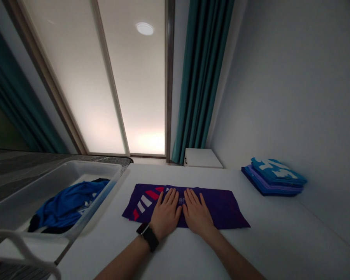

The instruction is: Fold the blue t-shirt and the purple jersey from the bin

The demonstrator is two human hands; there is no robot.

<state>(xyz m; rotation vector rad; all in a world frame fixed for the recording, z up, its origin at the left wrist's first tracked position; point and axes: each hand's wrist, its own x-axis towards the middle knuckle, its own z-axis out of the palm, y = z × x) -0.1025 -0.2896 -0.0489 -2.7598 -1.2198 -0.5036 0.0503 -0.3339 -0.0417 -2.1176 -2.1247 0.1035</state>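
Note:
A purple shirt (224,208), folded into a long flat strip with red and white slanted stripes at its left end, lies across the white table (175,256). Both palms rest on its middle, side by side. My left hand (167,214) lies flat, fingers stretched away from me, with a dark watch on the wrist. My right hand (198,214) is flat as well, its thumb close to the left thumb. Small white print on the cloth shows between the hands. Neither hand grips the cloth.
On the left, a clear plastic bin (105,169) holds a crumpled blue and black garment (68,206). A stack of folded blue and purple clothes (274,177) sits at the table's right, by the wall. A white cabinet (202,157) stands beyond the far edge.

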